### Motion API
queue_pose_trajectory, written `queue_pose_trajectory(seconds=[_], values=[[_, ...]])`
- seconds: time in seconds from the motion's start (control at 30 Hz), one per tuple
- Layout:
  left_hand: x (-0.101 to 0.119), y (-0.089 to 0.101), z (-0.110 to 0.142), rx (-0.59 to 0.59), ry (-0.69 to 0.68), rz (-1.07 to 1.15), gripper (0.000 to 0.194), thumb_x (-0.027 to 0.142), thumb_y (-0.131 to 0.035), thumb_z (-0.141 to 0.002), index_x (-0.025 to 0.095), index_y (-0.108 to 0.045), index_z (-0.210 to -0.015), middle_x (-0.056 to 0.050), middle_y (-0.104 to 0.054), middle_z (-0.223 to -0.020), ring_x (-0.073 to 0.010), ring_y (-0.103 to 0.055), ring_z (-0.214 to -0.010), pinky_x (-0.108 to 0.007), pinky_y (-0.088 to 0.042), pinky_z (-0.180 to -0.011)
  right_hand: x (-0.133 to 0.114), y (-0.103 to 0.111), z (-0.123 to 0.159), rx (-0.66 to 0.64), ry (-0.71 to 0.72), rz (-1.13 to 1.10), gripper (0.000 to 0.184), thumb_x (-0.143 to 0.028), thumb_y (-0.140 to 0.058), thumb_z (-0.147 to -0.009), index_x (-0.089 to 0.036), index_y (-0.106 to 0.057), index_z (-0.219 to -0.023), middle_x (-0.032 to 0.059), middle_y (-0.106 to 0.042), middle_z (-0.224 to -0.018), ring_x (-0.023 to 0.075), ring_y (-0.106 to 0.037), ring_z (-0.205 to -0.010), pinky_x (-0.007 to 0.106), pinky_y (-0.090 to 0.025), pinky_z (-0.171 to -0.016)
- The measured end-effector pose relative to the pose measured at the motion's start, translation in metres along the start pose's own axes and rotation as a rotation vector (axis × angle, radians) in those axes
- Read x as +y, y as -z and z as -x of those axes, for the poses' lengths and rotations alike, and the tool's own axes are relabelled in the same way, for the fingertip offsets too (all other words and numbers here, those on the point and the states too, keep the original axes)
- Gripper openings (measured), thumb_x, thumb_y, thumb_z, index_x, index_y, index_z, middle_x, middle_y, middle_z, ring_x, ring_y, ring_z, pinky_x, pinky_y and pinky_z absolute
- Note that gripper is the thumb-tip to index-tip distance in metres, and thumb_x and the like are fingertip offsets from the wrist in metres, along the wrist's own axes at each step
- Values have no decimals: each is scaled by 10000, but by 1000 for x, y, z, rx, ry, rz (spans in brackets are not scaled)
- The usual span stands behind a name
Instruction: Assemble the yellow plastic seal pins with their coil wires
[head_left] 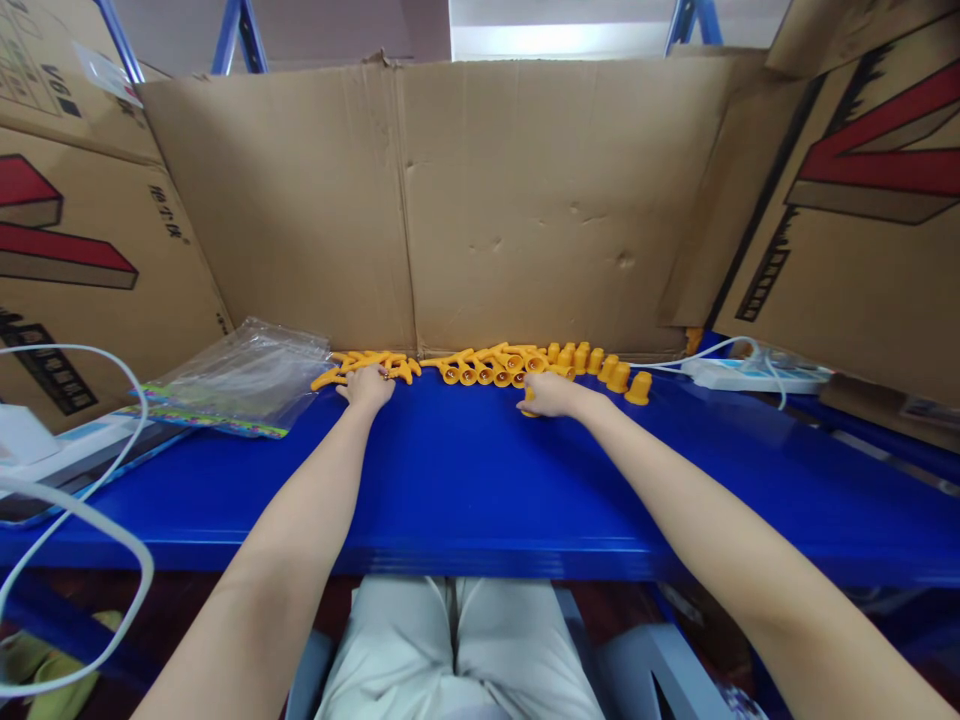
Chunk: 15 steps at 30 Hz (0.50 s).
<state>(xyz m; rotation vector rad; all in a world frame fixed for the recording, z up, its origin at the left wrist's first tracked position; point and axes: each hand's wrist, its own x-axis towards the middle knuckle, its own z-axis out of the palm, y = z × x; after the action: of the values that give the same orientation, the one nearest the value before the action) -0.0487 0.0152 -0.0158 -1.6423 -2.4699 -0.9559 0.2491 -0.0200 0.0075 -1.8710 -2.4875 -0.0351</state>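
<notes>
Yellow-orange curved plastic pieces (405, 368) lie in a pile against the cardboard at the back of the blue table. My left hand (366, 386) reaches into the left of this pile, its fingers closed on one piece and partly hidden. In my right hand (553, 395) is a small yellow plastic cup (530, 398), pinched just above the table. Behind it lie several yellow cone-ended pieces (485, 376), their round hollow openings facing me and thin stems pointing back. Several more yellow cups (618, 377) stand upside down in rows to the right.
Clear zip bags (240, 380) lie at the left. Cardboard (525, 200) walls the blue table (465, 480) at the back, with printed boxes (862, 220) on both sides. A white power strip (750, 374) sits at right; a white cable (139, 560) loops at left.
</notes>
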Motion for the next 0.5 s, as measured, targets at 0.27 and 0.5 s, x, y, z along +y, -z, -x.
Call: queue_pose_trajectory(seconds=[0.27, 0.5], values=[[0, 6, 1, 67, -50, 104, 186, 171, -491, -824, 162, -627, -949, -141, -684, -1037, -322, -586, -1070, -513, -334, -927, -8, -3, 2, 31, 70, -10, 265, -342, -598, -871, -148, -592, -1050, 118, -696, -1020, 213, -661, -890, 236, -419, -647], [10, 8, -7, 165, -2, 351, 134, 212, -514, -732, 196, -634, -790, -68, -704, -828, -259, -642, -897, -379, -457, -797, -6, -6, -1, 38, 82, -22, 271, -333, -601, -870, -145, -589, -1064, 122, -694, -1046, 226, -655, -916, 249, -418, -669]])
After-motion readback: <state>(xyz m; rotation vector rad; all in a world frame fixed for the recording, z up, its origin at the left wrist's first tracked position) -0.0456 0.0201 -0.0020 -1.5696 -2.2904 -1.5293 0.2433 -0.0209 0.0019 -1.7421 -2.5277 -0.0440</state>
